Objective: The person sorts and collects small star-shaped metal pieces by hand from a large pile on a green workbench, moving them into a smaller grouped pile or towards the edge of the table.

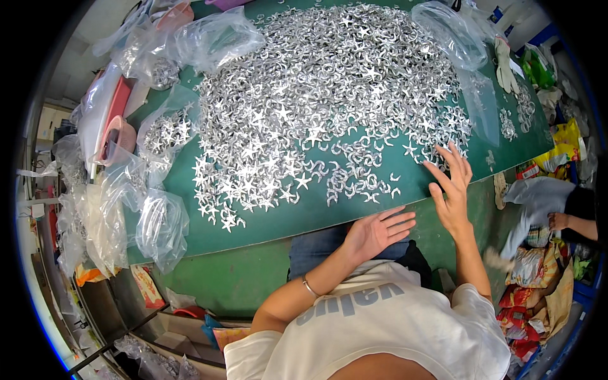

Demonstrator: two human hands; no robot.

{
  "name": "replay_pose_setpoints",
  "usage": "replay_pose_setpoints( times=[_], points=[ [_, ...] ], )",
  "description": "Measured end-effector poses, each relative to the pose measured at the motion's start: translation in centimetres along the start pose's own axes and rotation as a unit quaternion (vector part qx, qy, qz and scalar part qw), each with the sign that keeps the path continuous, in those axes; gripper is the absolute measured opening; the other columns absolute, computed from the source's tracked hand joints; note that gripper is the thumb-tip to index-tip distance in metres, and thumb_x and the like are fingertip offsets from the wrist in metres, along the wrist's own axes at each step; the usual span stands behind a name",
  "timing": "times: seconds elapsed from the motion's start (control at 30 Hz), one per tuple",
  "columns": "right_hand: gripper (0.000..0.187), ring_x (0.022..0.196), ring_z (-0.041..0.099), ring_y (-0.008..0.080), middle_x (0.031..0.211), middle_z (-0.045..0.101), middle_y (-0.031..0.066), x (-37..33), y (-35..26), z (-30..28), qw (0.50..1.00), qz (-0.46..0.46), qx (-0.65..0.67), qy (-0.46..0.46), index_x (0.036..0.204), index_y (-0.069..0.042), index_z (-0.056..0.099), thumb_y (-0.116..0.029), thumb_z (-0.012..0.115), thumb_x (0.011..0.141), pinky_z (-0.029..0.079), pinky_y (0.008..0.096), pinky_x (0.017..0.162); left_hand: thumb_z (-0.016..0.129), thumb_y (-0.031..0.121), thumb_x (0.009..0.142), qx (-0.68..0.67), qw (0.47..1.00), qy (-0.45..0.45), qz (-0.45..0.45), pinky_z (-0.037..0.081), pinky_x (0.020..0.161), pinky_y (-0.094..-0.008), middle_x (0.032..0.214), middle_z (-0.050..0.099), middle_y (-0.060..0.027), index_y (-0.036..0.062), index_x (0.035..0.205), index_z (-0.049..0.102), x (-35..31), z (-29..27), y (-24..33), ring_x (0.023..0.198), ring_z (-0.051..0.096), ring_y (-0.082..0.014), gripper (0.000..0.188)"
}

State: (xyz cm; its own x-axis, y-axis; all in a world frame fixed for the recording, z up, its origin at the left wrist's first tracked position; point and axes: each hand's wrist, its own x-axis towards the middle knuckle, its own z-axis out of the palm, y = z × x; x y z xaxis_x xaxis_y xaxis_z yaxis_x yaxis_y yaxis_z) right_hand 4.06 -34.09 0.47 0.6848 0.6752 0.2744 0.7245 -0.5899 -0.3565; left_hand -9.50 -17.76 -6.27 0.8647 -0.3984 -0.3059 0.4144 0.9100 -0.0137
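My left hand and right hand are both spread, the left palm-up by the desk edge, the right beside silver pieces heaped ahead. Clear bags lie leftward; green floor shows below.

I'm seeing shiny metal-look pcs, glossy plast. bags, smooth tabletop, matt cloth tee & shiny metal-look bangle.
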Motion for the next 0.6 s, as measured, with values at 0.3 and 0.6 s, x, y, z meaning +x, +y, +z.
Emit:
replay_pose_setpoints(
  times=[0.3, 0.6],
  points=[
    [0.049, 0.137, 0.018, 0.0394, 0.146, 0.03, 0.0153, -0.1, -2.8, 0.6, 0.999, -0.016, -0.019, -0.048, 0.13, -0.012, 0.052, -0.037, 0.054, 0.087, 0.008, 0.0597, 0.106, 0.042, 0.034, 0.096, -0.003, 1.0, -0.009, 0.0, 0.032, 0.108, -0.0426, 0.139, 0.038, -0.0257, -0.0055, 0.138, 0.029, 0.1, -0.4, -0.1, 0.128, 0.04, -0.0357, 0.059],
    [0.061, 0.138, 0.018, 0.0385, 0.147, 0.029, 0.0153, 0.2, -4.1, 0.9, 0.994, -0.045, -0.022, -0.099, 0.135, -0.009, 0.044, -0.037, 0.057, 0.083, 0.011, 0.0585, 0.107, 0.041, 0.039, 0.096, -0.014, 1.0, -0.013, 0.007, 0.029, 0.11, -0.0442, 0.14, 0.037, -0.0246, -0.0085, 0.136, 0.03, 0.3, -0.6, -0.2, 0.13, 0.038, -0.0353, 0.063]
  ],
)
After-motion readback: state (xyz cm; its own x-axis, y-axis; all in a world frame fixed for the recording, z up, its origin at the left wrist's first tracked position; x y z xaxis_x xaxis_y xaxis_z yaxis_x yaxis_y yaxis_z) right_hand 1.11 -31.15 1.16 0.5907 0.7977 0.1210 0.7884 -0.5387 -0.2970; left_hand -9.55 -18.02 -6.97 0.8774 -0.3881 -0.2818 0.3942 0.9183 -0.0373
